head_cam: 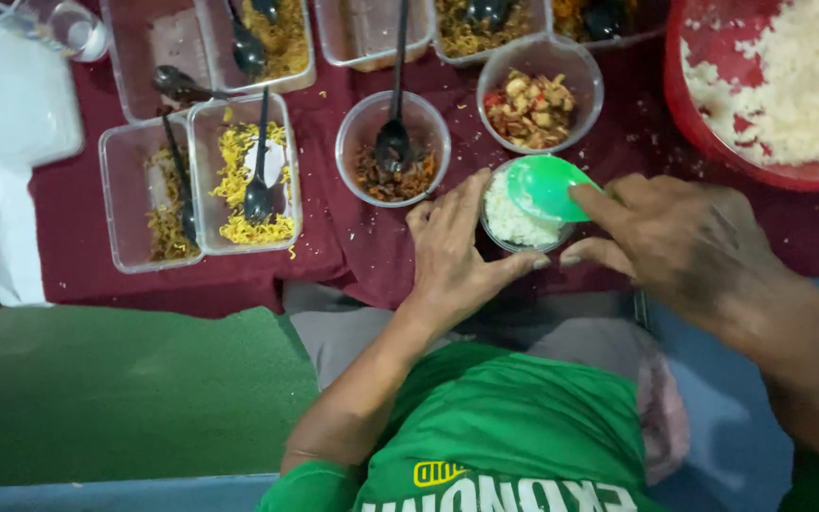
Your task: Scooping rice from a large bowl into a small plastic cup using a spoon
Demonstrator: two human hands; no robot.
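Small clear cup of white rice (pixel 514 220), near table edge right of centre, left hand (pixel 452 251) fingers cupped against it, right hand (pixel 684 242) fingers clamped on green scoop (pixel 542 185) pressing in: grains could spill if overpressed.

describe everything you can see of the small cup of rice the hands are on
The small cup is a round, clear plastic container, upright on the dark red cloth near its front edge. It is packed with white rice. The left hand grips its side, while the right hand presses a green scoop onto the rice, covering the cup's upper right part. A bowl of chopped mixed food sits just behind it.
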